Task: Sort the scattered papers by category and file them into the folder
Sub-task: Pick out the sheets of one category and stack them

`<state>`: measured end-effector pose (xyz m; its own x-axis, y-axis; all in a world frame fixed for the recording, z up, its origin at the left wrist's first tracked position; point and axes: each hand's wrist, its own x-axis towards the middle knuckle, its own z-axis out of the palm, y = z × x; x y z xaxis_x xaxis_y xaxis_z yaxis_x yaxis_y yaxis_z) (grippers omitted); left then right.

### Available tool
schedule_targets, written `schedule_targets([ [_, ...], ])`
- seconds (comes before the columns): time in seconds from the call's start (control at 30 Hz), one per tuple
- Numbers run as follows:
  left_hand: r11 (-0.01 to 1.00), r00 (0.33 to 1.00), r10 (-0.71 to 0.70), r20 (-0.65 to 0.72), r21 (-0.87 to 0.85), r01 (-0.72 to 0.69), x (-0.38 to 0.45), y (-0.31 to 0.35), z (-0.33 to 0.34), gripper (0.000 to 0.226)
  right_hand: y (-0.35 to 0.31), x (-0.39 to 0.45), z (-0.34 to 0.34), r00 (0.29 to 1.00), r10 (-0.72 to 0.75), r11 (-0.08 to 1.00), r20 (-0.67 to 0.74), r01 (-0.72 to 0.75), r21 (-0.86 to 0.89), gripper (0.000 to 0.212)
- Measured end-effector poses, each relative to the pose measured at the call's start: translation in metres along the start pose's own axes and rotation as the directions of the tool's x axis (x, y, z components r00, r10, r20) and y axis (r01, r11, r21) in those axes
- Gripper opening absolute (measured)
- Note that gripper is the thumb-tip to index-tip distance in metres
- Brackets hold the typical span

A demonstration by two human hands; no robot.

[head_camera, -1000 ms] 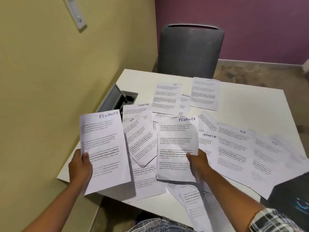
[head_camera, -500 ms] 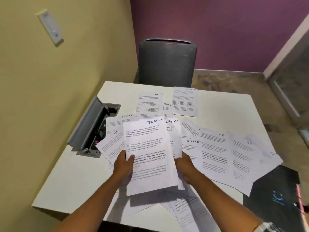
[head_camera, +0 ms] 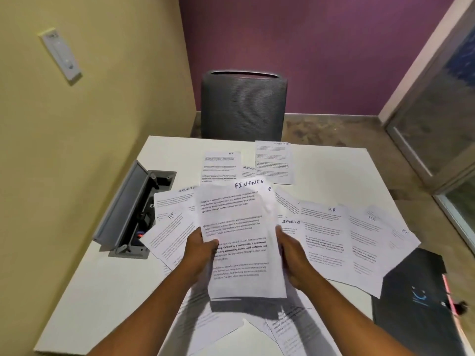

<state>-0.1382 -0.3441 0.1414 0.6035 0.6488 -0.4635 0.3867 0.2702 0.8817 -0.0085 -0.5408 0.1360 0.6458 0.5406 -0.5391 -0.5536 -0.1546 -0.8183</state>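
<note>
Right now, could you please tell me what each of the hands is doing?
Left hand: grips the left edge of the FINANCE papers.
Right hand: grips the right edge of the same FINANCE papers.

"FINANCE" is showing handwritten on the held sheet (head_camera: 241,235); nearby papers are reading "HR" (head_camera: 324,237), "SPORTS" (head_camera: 274,160), "ADMI" (head_camera: 248,170).

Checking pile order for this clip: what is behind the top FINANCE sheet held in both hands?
Behind the FINANCE sheet, held by the left hand and right hand, a second sheet's corner peeks out, showing only "E". The rest is covered.
</note>
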Motion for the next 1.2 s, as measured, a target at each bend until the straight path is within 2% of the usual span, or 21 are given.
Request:
schedule_targets([
  [0.07,0.999,0.999,0.036,-0.016,0.021,-0.036,0.001,0.005,0.003,0.034,-0.009,0.001,0.004,0.994,-0.093,0.995,-0.056,0.091,-0.031,0.045],
  [0.2,0.985,0.986,0.153,-0.066,0.089,-0.147,-0.002,0.016,0.011,0.034,-0.015,0.002,0.018,0.917,-0.374,0.886,-0.142,0.307,-0.347,0.027],
  [0.33,0.958,0.957,0.282,-0.071,0.063,-0.278,-0.014,0.022,0.021,0.043,-0.011,-0.001,0.030,0.811,-0.515,0.839,-0.276,0.411,-0.357,0.032],
  [0.43,0.949,0.948,0.311,-0.067,0.081,-0.305,-0.015,0.015,0.022,0.059,-0.004,-0.002,0.034,0.797,-0.499,0.861,-0.340,0.409,-0.303,0.043],
  [0.5,0.938,0.940,0.337,-0.042,0.094,-0.333,-0.015,0.008,0.020,0.048,0.007,0.000,0.032,0.814,-0.461,0.879,-0.353,0.363,-0.310,0.048],
  [0.57,0.918,0.932,0.362,-0.018,0.183,-0.353,-0.014,0.000,0.019,0.034,0.018,0.003,0.031,0.826,-0.441,0.876,-0.351,0.310,-0.370,0.042],
  [0.67,0.911,0.941,0.337,0.002,0.252,-0.327,-0.011,-0.005,0.019,0.026,0.025,0.006,0.035,0.847,-0.411,0.877,-0.338,0.265,-0.401,0.041],
  [0.83,0.917,0.937,0.344,-0.052,0.232,-0.324,-0.011,0.000,0.019,0.022,0.017,-0.001,0.032,0.830,-0.444,0.874,-0.336,0.320,-0.366,0.036],
  [1.0,0.931,0.964,0.266,-0.024,0.266,-0.250,-0.009,-0.020,0.014,0.027,0.033,0.003,0.022,0.883,-0.388,0.878,-0.265,0.266,-0.398,0.039],
  [1.2,0.939,0.982,0.190,-0.023,0.296,-0.175,-0.007,-0.026,0.016,0.032,0.040,0.004,0.017,0.866,-0.395,0.876,-0.306,0.254,-0.411,0.039],
])
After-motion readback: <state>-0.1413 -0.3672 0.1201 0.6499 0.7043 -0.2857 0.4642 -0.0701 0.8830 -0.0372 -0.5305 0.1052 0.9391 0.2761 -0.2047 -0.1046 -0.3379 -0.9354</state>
